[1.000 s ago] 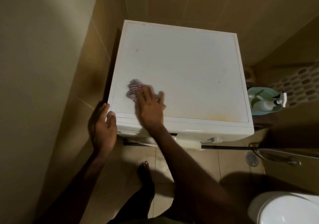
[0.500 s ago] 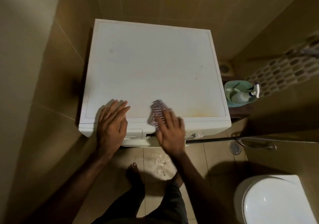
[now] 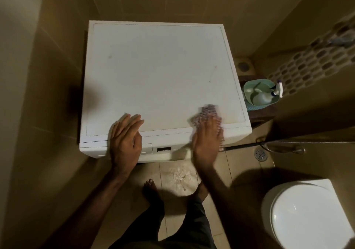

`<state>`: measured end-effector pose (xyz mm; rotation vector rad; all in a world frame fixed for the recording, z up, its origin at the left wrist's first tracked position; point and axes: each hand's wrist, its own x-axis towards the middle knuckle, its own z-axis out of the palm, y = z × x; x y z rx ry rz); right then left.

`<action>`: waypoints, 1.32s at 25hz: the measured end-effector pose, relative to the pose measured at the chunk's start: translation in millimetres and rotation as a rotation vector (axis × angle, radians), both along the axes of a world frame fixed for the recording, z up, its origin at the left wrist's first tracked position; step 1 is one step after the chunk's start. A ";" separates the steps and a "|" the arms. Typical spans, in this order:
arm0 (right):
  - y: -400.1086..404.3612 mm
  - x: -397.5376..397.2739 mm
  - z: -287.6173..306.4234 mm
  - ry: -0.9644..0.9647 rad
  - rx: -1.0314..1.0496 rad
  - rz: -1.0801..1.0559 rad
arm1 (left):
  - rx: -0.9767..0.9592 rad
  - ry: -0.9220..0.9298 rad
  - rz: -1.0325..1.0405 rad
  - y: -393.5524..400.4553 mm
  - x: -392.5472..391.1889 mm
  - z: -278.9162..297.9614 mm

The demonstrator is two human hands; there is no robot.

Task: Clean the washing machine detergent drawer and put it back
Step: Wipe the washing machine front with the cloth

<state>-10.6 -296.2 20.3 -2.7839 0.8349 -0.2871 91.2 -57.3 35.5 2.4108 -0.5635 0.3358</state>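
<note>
A white washing machine point(image 3: 159, 72) fills the middle of the view, seen from above. My right hand point(image 3: 207, 141) presses a checked cloth point(image 3: 206, 114) flat onto the machine's top near its front right corner; hand and cloth are motion-blurred. My left hand point(image 3: 125, 139) lies flat, fingers spread, over the front left edge, covering part of the detergent drawer front point(image 3: 147, 149). The drawer sits closed in the machine's front panel.
A green basin point(image 3: 269, 83) with a white spray bottle point(image 3: 269, 96) stands right of the machine. A white toilet point(image 3: 307, 216) is at the bottom right. A floor drain point(image 3: 260, 154) and hose point(image 3: 282, 146) lie nearby. White residue point(image 3: 179, 175) marks the floor tiles by my bare feet.
My right hand has swept the cloth from the left part of the top across to the front right corner. My left hand moved from the left corner onto the front edge.
</note>
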 end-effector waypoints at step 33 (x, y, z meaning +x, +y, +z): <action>-153.9 3.0 14.1 0.210 0.029 0.161 | 0.102 0.134 0.196 -148.5 -16.0 24.9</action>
